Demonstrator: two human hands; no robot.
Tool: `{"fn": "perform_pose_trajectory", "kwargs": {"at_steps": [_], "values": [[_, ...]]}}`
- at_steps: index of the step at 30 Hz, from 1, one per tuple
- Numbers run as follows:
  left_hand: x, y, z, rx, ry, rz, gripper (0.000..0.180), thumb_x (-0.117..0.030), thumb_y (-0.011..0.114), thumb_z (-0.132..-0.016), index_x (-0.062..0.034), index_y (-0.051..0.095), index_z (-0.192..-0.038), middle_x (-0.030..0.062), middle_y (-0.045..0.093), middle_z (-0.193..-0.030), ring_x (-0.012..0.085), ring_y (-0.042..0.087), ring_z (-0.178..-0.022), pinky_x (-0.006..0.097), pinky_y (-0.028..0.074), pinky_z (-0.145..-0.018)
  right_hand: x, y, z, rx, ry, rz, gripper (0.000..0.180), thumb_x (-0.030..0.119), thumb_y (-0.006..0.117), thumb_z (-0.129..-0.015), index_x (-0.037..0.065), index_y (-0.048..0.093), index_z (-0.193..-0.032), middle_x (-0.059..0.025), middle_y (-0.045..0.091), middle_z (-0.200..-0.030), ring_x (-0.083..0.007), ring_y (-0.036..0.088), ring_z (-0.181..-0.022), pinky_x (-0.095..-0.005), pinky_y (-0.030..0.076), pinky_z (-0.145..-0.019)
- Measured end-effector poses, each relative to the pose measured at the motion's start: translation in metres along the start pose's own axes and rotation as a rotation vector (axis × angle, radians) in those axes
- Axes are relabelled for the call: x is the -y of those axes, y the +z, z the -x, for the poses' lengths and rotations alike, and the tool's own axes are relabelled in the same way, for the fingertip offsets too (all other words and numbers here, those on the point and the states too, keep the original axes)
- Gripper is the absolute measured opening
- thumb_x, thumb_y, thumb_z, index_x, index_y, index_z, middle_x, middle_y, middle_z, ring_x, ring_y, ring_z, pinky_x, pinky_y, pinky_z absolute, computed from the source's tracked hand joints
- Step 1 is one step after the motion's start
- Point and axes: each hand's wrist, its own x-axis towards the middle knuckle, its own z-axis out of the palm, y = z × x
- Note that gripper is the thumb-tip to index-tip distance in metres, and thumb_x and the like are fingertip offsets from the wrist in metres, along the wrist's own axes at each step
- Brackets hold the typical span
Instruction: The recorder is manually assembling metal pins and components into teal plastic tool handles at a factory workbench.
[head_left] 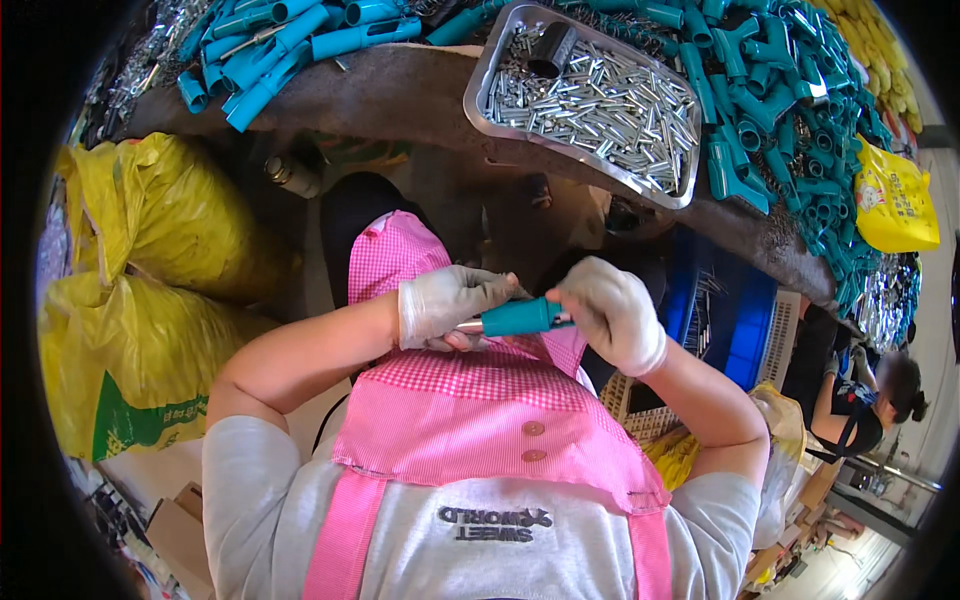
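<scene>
In front of my pink apron, a teal plastic tubular part (515,318) is held between my two gloved hands. My left hand (455,305) is closed around its left end, where a short length of shiny metal rod (469,326) shows. My right hand (615,315) is closed at the other end, its fingers pinched against the part. A thin dark piece sticks out there under the fingers, too small to make out. The white gloves leave some fingertips bare.
A metal tray (478,110) of small silvery pins and a dark cylinder stands on the bench edge. Teal tubular parts (765,95) are heaped right and left of it. Yellow sacks (160,215) stand at left, a blue bin (750,320) at right. Another person (860,410) sits far right.
</scene>
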Motion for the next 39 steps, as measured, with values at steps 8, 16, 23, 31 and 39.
{"fn": "perform_pose_trajectory", "kwargs": {"at_steps": [8, 16, 23, 31, 39], "values": [[-0.007, 0.014, -0.002, -0.092, 0.167, 0.044, 0.043, -0.035, 0.052, -0.093, -0.0022, 0.047, -0.121, 0.0104, 0.066, -0.09, 0.01, 0.05, -0.047, 0.019, 0.035, -0.036, -0.006, 0.02, -0.009, -0.195, 0.288, -0.189, 0.013, 0.004, 0.048, -0.091, -0.001, 0.06, -0.089, -0.0141, 0.054, -0.085, -0.0294, 0.059, -0.074, -0.0318, 0.048, -0.067], [-0.009, 0.004, 0.003, -0.038, 0.198, 0.102, 0.041, -0.033, 0.053, -0.094, -0.0021, 0.048, -0.12, 0.0075, 0.062, -0.082, 0.0055, 0.043, -0.045, 0.019, 0.025, -0.035, -0.005, 0.016, -0.031, -0.147, 0.195, -0.097, 0.009, 0.002, 0.052, -0.088, 0.002, 0.061, -0.091, -0.0134, 0.055, -0.085, -0.0312, 0.06, -0.075, -0.0347, 0.05, -0.065], [-0.014, -0.009, 0.016, -0.182, 0.568, 0.246, 0.035, -0.035, 0.048, -0.096, -0.0055, 0.05, -0.115, 0.0058, 0.058, -0.087, 0.0057, 0.04, -0.049, 0.018, 0.025, -0.039, -0.018, -0.059, -0.099, -0.405, 0.176, 0.526, 0.013, 0.012, 0.062, -0.081, 0.008, 0.065, -0.092, -0.0111, 0.061, -0.087, -0.0331, 0.06, -0.082, -0.0407, 0.049, -0.071], [-0.023, -0.01, 0.017, -0.243, 0.61, 0.344, 0.033, -0.035, 0.046, -0.097, -0.0067, 0.051, -0.113, 0.0039, 0.057, -0.087, 0.0046, 0.04, -0.05, 0.017, 0.024, -0.039, -0.061, -0.066, -0.114, -0.298, 0.03, 0.955, 0.004, 0.016, 0.064, -0.077, 0.012, 0.064, -0.08, -0.0054, 0.059, -0.087, -0.0274, 0.062, -0.079, -0.0392, 0.051, -0.066], [-0.023, -0.007, 0.007, -0.146, 0.691, 0.335, 0.032, -0.028, 0.041, -0.099, -0.0035, 0.047, -0.118, 0.0063, 0.056, -0.089, 0.0049, 0.039, -0.051, 0.016, 0.026, -0.042, 0.024, -0.028, -0.082, -0.256, 0.119, 0.219, 0.021, -0.002, 0.059, -0.079, 0.006, 0.066, -0.097, -0.0127, 0.061, -0.088, -0.0297, 0.062, -0.078, -0.035, 0.05, -0.069]]}}
